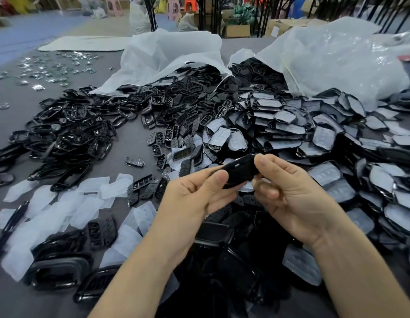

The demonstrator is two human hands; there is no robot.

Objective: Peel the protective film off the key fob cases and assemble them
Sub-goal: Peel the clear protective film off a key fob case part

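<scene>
Both hands hold one glossy black key fob case just above the table's middle. My left hand pinches its left end between thumb and fingers. My right hand grips its right end, thumb on top. A bit of whitish film shows under the case. To the right lies a large heap of film-covered case shells. Black frame rings are piled at the left, and small button pads lie in the middle.
Peeled film pieces litter the near left of the grey table. Two open white plastic bags spill parts at the back. Small shiny pieces lie scattered at the far left. More black cases are stacked under my forearms.
</scene>
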